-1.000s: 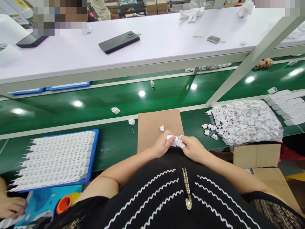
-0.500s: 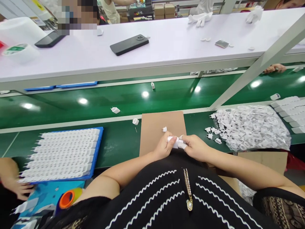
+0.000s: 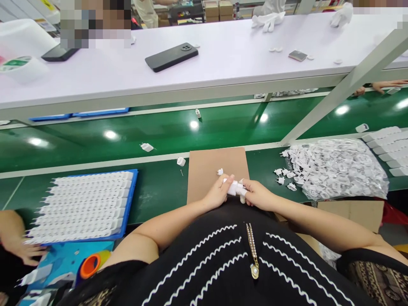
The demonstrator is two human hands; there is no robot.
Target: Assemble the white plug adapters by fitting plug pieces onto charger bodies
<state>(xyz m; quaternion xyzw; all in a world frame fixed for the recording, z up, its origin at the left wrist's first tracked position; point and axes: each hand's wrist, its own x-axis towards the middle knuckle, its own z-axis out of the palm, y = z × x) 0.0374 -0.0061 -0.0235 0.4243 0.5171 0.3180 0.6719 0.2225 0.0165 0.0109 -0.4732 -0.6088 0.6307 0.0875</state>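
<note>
My left hand (image 3: 216, 194) is closed around the body of a white charger (image 3: 232, 187), just in front of my black top. From the other side, my right hand (image 3: 259, 196) pinches the charger's right end; white coverings show on its fingertips. Whether that end is a separate plug piece I cannot tell, since the fingers hide it. Beyond my hands, a small white two-pin plug piece (image 3: 220, 171) lies on a brown cardboard sheet (image 3: 204, 170). Another white charger (image 3: 181, 161) sits just left of the sheet, near a thin pin-like piece (image 3: 182, 172).
To the left, rows of white chargers (image 3: 86, 204) fill a blue tray (image 3: 132, 199). A clear bag of white plug pieces (image 3: 341, 170) lies at right. Chargers ride the green belt (image 3: 165, 127); a shelf (image 3: 223, 55) with a phone (image 3: 172, 56) spans above. Another person's hand (image 3: 25, 246) is at lower left.
The chargers on the green belt have shifted left. My hands have turned the held charger slightly and stay in nearly the same place. At far right, another person's hands have moved.
</note>
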